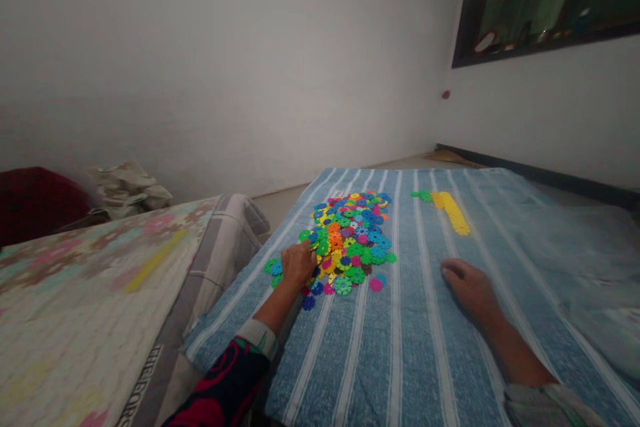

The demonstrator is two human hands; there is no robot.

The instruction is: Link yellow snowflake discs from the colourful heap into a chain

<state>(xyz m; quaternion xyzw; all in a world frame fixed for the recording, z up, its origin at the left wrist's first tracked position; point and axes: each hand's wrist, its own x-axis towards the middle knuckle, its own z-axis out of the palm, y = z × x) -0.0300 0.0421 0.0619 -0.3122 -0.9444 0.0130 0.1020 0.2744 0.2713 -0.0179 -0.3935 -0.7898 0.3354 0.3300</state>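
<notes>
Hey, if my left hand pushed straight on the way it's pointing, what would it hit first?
Your left hand would most likely meet the pile of colourful discs right away, as its fingers are already at the near-left edge. Which disc comes first is unclear.

The left sleeve (231, 373) is dark, close to navy, with bold curling shapes in deep pink-red. It ends partway along the forearm in a broad, pale grey cuff (257, 336) with a touch of green near its lower edge. Of the right sleeve (543, 403), only a grey end shows, loosely folded or creased, with hints of green; blur hides its finer pattern. Beyond the sleeves, both forearms and the left hand (299, 264) and right hand (471, 290) are bare.
</notes>
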